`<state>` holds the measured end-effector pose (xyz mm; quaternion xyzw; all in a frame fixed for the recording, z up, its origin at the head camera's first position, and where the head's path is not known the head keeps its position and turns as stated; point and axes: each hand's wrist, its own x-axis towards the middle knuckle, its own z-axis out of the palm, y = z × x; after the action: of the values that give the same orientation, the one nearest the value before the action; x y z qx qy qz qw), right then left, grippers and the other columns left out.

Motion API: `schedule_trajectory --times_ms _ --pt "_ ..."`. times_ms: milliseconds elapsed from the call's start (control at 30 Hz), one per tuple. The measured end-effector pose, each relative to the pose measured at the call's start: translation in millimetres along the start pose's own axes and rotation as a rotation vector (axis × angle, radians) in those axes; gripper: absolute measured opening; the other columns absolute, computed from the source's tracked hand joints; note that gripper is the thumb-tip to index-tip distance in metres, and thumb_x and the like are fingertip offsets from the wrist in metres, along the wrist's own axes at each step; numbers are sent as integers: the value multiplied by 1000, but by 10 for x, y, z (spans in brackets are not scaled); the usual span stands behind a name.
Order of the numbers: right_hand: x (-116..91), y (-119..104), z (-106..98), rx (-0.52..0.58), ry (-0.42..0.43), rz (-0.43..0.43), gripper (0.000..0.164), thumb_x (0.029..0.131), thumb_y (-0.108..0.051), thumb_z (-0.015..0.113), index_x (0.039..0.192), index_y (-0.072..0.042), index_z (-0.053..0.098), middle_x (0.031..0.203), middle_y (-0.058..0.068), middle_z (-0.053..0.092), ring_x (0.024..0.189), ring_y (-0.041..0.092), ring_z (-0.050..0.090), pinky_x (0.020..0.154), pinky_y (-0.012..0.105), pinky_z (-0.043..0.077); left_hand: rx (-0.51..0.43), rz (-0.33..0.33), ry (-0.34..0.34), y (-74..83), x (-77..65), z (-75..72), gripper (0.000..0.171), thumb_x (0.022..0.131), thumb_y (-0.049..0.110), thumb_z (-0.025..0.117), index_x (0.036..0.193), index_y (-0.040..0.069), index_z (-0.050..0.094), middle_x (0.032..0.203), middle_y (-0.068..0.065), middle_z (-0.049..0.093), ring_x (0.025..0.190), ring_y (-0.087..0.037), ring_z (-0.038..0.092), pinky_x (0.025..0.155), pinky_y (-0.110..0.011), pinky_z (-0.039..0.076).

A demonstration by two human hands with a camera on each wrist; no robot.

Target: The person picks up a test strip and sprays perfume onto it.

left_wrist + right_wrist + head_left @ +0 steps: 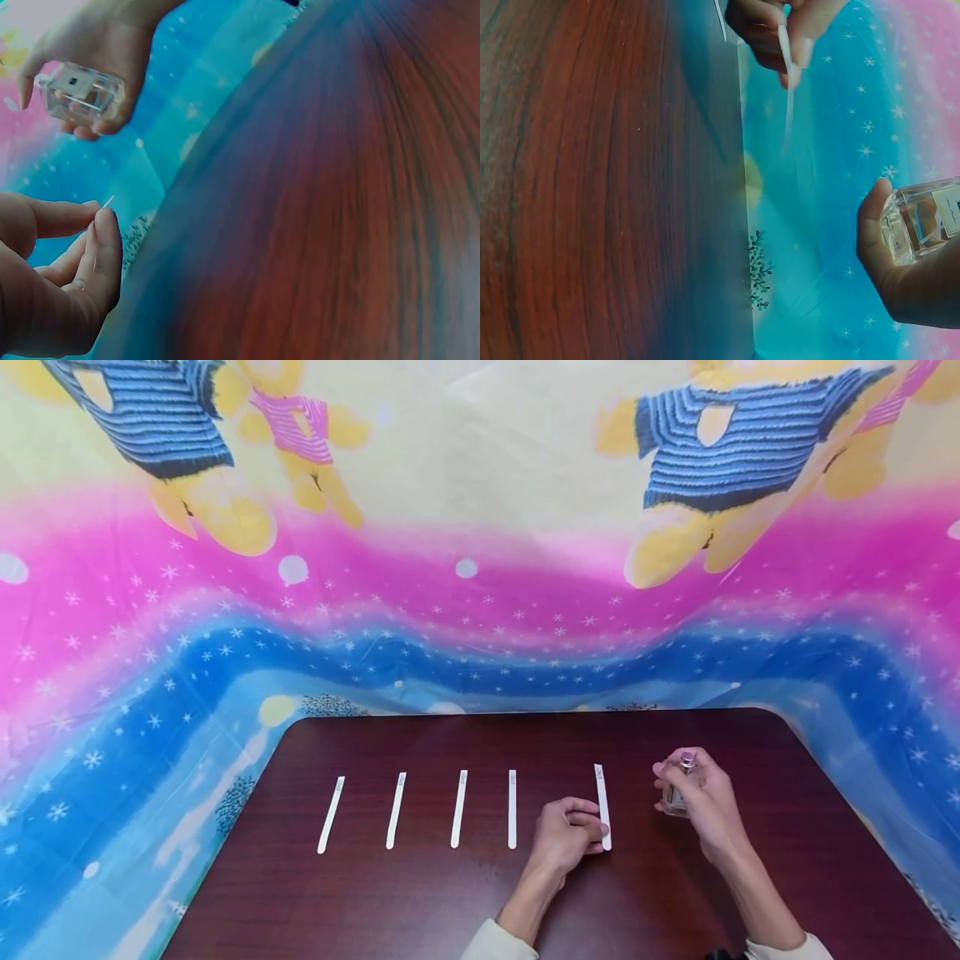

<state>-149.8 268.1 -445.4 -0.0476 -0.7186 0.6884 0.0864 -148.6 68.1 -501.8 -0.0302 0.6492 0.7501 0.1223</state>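
Observation:
My left hand (561, 837) pinches a white paper scent strip (602, 795) near its lower end, between thumb and fingers. The strip stands up lengthwise in the head view, with small print at its top. In the left wrist view only the strip's thin edge (109, 202) shows past the fingertips. To the right, my right hand (711, 802) grips a clear glass perfume bottle (676, 800), its silvery sprayer top near the index finger. Pale liquid and a white label show on the bottle (922, 221) in the right wrist view. A gap separates bottle and strip.
Several more white strips (459, 810) lie spaced in a row on the dark reddish wooden table (420, 902), left of my left hand. A printed cloth (465, 610) with bears, pink and blue bands hangs behind and beside the table.

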Motion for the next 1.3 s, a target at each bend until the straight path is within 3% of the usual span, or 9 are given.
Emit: schedule_trajectory --times_ms 167,333,467,733,967,1300 --pt "-12 21 -12 24 -30 -22 15 103 -2 65 110 -9 54 89 -8 73 81 4 70 64 32 67 79 -10 43 -47 42 -22 24 84 -12 75 104 0 75 83 -11 78 65 -11 71 61 -27 65" --pt "-13 31 -2 35 -48 -13 29 98 1 73 113 -8 50 92 -11 70 83 2 72 67 30 67 104 -10 65 -74 61 -40 23 83 -14 75 102 -2 74 82 -16 78 62 -12 71 58 -28 65" --pt "-4 37 9 32 -51 -4 40 93 7 76 117 -5 46 94 -12 68 82 2 74 68 28 67 131 -2 71 -76 62 -46 25 80 -17 77 100 -3 73 78 -12 76 56 -11 68 56 -30 65" --pt "6 69 3 -10 -43 -37 38 94 12 70 117 0 44 98 -12 69 86 -1 73 70 20 65 250 20 98 -34 49 -43 22 80 -16 77 96 -2 73 73 -8 77 52 -11 68 53 -30 64" --pt "6 88 -11 -111 -60 -53 36 98 7 69 121 4 41 98 -15 69 90 -4 72 71 20 64 476 76 150 -48 54 -49 19 80 -6 84 90 7 75 63 6 74 44 -3 62 47 -21 54" --pt "-11 98 -7 -168 -90 -87 33 98 7 69 119 2 44 100 -13 69 92 -2 72 74 22 65 609 101 182 -42 42 -69 17 80 1 86 89 11 75 62 11 72 41 -2 59 49 -21 52"
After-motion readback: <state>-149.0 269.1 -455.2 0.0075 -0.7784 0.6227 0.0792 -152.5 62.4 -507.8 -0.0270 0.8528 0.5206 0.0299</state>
